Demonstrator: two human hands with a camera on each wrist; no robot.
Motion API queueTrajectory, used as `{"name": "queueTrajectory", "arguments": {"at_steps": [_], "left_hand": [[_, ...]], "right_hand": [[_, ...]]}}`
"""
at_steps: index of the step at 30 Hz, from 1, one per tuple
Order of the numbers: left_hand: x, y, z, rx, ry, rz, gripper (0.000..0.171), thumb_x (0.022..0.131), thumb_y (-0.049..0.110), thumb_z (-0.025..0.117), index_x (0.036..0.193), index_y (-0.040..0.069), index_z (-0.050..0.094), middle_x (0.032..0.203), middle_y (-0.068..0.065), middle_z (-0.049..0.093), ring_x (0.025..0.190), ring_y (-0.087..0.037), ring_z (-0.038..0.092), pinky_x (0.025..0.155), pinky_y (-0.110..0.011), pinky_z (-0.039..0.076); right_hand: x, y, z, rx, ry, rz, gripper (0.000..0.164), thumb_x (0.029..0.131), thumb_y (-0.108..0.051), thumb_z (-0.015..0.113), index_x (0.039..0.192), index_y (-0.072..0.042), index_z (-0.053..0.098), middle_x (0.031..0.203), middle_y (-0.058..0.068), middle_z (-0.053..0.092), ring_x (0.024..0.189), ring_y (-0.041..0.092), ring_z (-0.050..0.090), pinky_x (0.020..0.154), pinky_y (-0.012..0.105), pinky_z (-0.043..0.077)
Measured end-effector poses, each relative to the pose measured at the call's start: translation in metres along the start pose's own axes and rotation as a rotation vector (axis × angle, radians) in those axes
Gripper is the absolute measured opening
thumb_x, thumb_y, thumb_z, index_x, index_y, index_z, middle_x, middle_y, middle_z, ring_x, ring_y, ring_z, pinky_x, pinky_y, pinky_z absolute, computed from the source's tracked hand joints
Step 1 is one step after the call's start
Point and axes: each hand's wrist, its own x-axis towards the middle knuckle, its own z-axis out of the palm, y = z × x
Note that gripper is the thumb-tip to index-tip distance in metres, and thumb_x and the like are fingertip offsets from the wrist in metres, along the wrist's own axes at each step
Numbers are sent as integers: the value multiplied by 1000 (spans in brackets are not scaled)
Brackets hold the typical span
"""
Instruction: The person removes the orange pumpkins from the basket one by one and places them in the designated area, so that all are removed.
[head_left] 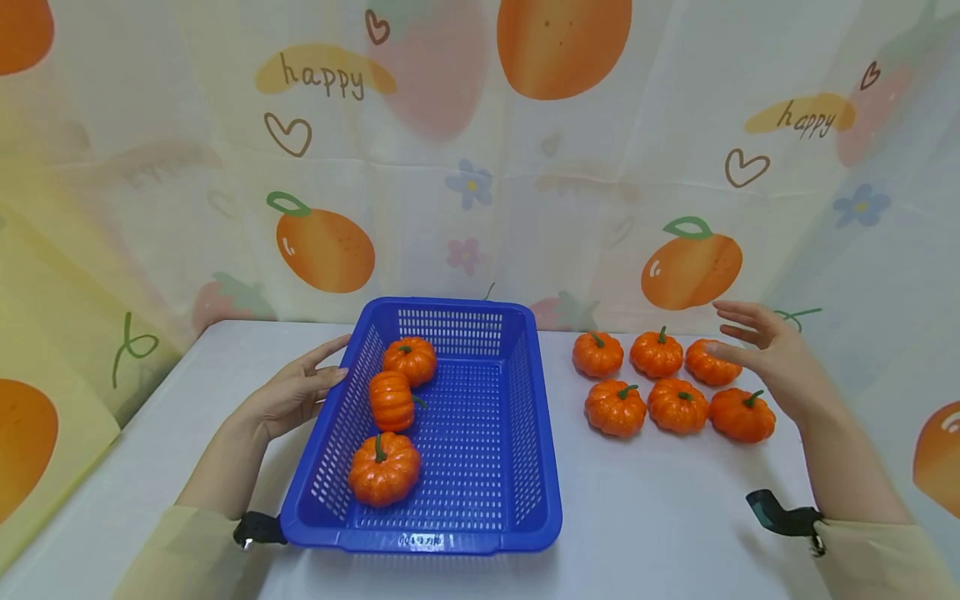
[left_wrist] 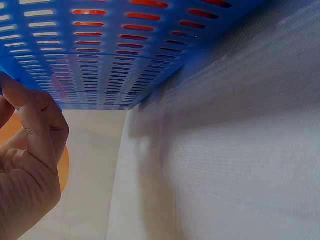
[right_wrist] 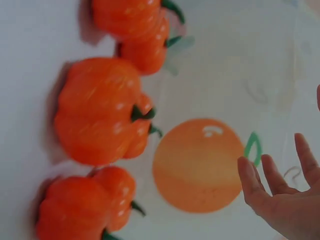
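My left hand is at the left rim of a blue plastic basket, holding it with thumb and bent fingers. Inside, along the left side, lie three small orange pumpkins: one at the back, one tipped on its side in the middle, and one at the front. My right hand is raised with fingers spread and holds nothing. It is nearest the back right pumpkin of a group on the table, which its thumb overlaps in the head view.
Several pumpkins stand in two rows right of the basket, among them a front left one and a front right one. They rest on a white-covered table. Behind hangs a fruit-printed curtain.
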Motion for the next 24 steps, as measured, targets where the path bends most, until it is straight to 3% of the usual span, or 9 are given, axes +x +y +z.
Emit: {"name": "queueTrajectory", "arguments": {"at_steps": [3,6,9,16,24], "left_hand": [[0,0,0,1,0,-1,72,104,19,47,160,17,1,108,10,74,90,-9,74,80,-26,61],[0,0,0,4,-1,-1,72,104,20,47,160,17,2,108,10,74,91,-9,74,80,-26,61],[0,0,-1,9,-1,-2,72,104,20,47,160,17,2,108,10,74,91,-9,74,80,-26,61],[1,-1,-1,5,5,-6,73,104,20,48,160,17,2,107,10,74,89,-9,74,80,-26,62],[1,-1,-1,10,6,1,72,104,20,48,160,17,2,107,9,75,89,-9,74,79,-26,62]], "right_hand": [[-1,-19,9,-8,-17,-42,61,95,-32,65,150,-30,36,156,10,31,137,29,36,107,67,39],[-3,-38,19,-1,-37,-87,59,95,-29,66,147,-28,39,152,1,36,130,13,42,104,36,51],[-7,-57,30,28,-71,-125,59,94,-26,68,146,-28,41,151,-3,39,127,9,45,89,13,51],[-14,-92,57,89,-187,-219,62,91,-20,71,146,-27,42,152,5,40,131,34,50,91,13,51],[-15,-117,89,129,-273,-374,64,86,-13,76,143,-21,48,149,-1,44,135,20,48,102,24,52]]}}
